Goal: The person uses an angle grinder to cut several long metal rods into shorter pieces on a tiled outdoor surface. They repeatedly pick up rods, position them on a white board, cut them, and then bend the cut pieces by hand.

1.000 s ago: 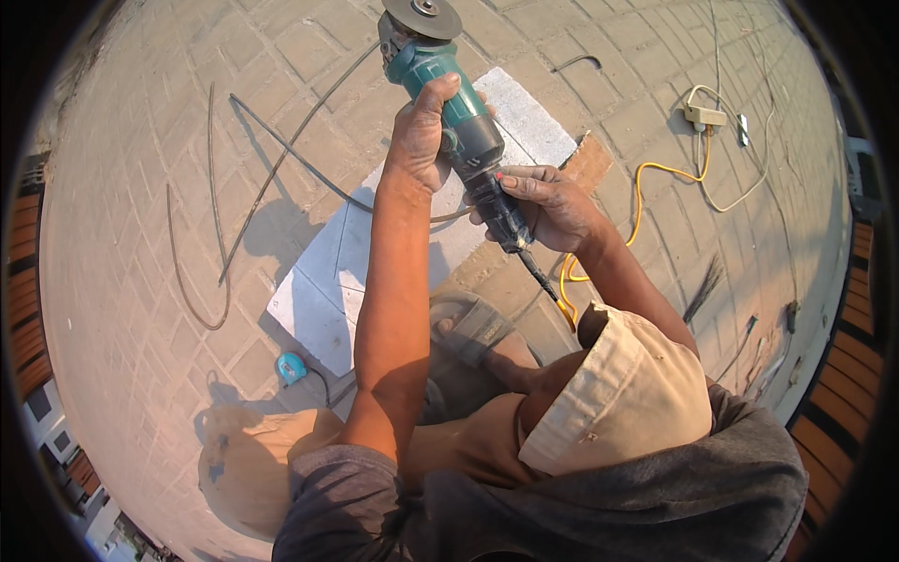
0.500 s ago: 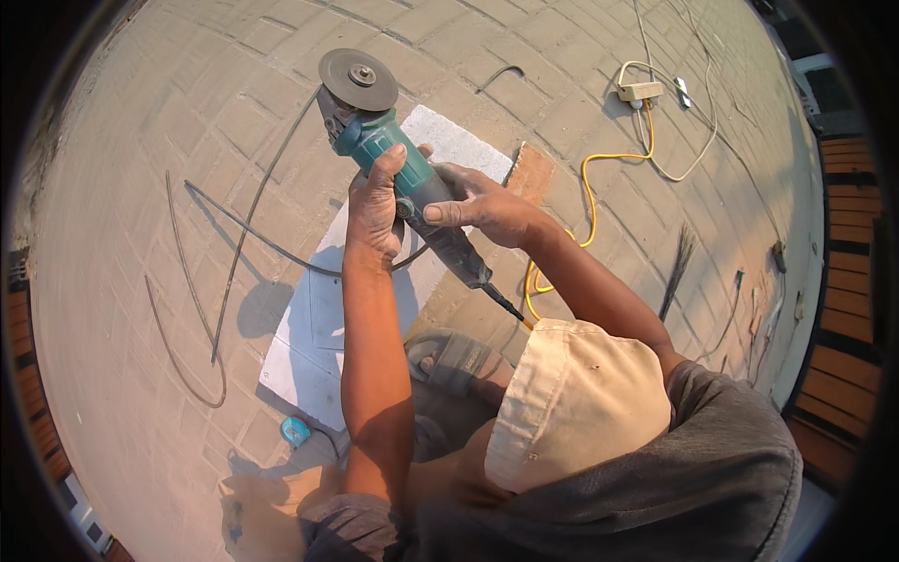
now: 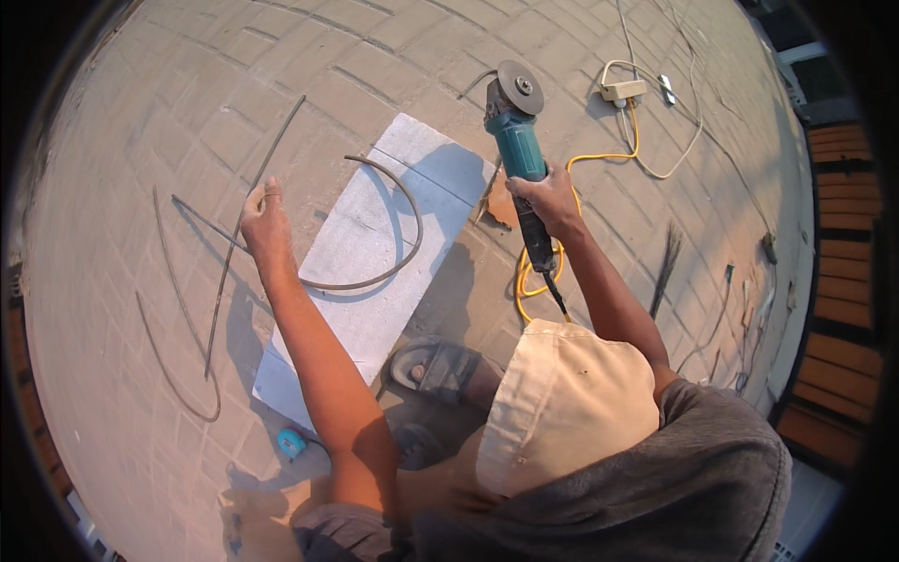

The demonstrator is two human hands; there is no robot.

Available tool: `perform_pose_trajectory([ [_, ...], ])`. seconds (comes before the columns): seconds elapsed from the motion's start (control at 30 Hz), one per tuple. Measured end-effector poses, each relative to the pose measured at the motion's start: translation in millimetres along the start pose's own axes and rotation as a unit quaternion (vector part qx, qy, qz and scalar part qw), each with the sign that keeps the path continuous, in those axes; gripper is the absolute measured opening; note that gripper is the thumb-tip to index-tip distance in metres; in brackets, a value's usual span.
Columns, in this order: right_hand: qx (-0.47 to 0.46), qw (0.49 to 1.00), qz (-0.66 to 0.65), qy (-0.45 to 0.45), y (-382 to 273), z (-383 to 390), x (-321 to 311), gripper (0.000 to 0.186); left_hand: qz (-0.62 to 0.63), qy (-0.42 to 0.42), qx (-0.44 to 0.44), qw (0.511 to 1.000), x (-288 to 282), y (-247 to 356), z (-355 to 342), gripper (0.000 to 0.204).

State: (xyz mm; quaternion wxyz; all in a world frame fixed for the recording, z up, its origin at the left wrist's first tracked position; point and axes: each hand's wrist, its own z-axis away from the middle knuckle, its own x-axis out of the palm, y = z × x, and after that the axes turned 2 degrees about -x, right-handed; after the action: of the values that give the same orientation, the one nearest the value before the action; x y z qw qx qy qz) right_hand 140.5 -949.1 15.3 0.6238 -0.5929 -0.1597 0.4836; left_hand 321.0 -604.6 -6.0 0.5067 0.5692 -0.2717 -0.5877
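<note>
Right hand (image 3: 551, 201) gripped angle grinder (image 3: 518, 148), upper center; left hand (image 3: 268, 231) overlapped bent rod (image 3: 420, 225), left of center, couldn't tell whether closed.

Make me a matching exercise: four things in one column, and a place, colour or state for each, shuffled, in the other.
Things:
1. Angle grinder
2. Tape measure
3. Pale block
4. Socket box

Descriptions:
A. Beige, with a yellow cord running from it
B. Crossed by a curved rod
C. Held in the right hand
D. Blue, lying on the paving

Right pairs: 1-C, 2-D, 3-B, 4-A
</note>
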Motion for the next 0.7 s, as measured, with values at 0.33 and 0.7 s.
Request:
perform_pose_trajectory([
  [0.33, 0.050, 0.986, 0.073, 0.138, 79, -64, -6, 0.041, -0.036, 0.108, -0.194, 0.975, -78, -115, -97, 0.082],
  [0.7, 0.072, 0.974, 0.133, 0.170, 91, -71, -1, 0.050, 0.168, 0.048, -0.275, 0.945, -58, -127, -104, 0.031],
])
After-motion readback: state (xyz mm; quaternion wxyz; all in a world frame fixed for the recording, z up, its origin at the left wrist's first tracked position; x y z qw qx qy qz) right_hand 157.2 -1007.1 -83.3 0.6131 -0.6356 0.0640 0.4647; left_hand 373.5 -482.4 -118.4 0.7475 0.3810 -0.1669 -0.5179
